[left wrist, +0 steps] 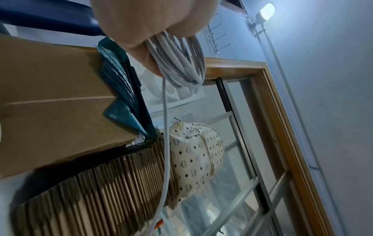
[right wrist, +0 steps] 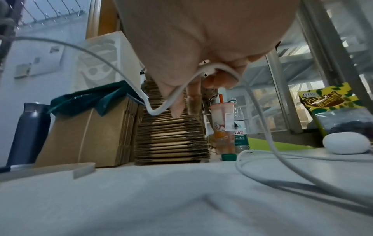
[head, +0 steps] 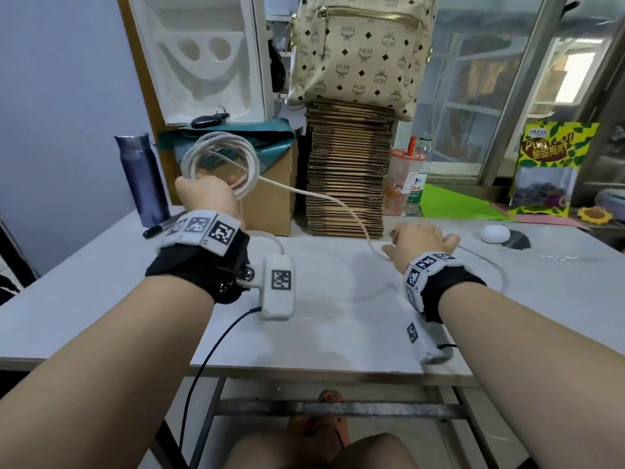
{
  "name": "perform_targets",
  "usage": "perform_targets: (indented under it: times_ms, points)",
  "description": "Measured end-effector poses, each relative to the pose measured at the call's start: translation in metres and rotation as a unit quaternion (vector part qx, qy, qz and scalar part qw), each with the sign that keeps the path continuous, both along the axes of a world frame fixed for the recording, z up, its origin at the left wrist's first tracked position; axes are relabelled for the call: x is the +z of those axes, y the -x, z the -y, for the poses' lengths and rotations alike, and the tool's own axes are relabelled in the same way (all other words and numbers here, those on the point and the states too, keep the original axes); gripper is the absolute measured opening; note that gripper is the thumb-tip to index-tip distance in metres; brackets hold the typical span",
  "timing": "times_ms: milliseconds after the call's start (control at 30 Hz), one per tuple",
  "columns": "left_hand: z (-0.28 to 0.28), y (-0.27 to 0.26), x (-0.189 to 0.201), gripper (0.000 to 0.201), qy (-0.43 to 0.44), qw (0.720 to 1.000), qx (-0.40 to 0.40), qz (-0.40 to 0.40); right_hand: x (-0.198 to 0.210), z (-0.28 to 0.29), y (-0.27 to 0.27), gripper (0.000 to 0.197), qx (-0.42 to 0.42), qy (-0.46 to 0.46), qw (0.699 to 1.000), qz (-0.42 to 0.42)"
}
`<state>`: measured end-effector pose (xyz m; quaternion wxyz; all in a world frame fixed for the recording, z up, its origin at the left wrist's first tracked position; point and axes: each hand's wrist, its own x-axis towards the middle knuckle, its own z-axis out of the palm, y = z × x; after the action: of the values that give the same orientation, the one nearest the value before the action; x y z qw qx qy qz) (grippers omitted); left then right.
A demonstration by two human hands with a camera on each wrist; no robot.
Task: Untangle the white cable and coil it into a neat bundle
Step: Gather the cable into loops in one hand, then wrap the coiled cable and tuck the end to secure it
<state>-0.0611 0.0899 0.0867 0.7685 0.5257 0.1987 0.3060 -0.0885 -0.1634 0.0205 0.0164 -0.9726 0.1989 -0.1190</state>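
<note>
My left hand (head: 206,194) is raised above the table's back left and grips several loops of the white cable (head: 220,154), seen bunched in the fist as the coil (left wrist: 177,63) in the left wrist view. One strand (head: 324,198) runs from the coil down to my right hand (head: 419,242), low over the white table (head: 304,333). The right hand's fingers (right wrist: 218,79) curl round the cable (right wrist: 171,99), which passes under the palm. The loose remainder (right wrist: 262,175) curves over the table to the right, towards a white egg-shaped device (head: 495,233).
A stack of flat cardboard (head: 348,170) with a patterned backpack (head: 358,49) on top stands at the back. A cardboard box (head: 270,198), a dark blue flask (head: 142,177), a black marker (head: 162,226), a drink cup (head: 404,177), a water bottle (head: 417,194) and a snack bag (head: 548,167) line the rear.
</note>
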Motion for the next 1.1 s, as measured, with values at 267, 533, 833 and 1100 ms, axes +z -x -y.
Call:
perform_targets:
  times_ms: [267,533,833,1100]
  points:
    - [0.043,0.016,-0.017,0.031,-0.043,0.992,-0.117,0.01,0.022,-0.051,0.0,0.055,0.209,-0.23,0.945,0.104]
    - [0.046,0.018,-0.023,0.026,-0.14,0.982,-0.12,0.028,0.047,-0.087,0.006,0.048,0.329,-0.597,0.731,-0.014]
    - [0.046,0.013,-0.028,0.029,-0.116,0.98,-0.16,0.013,0.039,-0.092,0.002,0.036,0.294,-0.572,0.765,-0.036]
    - [0.052,0.019,-0.04,0.016,-0.252,0.958,-0.129,0.046,0.041,-0.095,-0.001,0.006,0.261,-0.565,0.782,0.022]
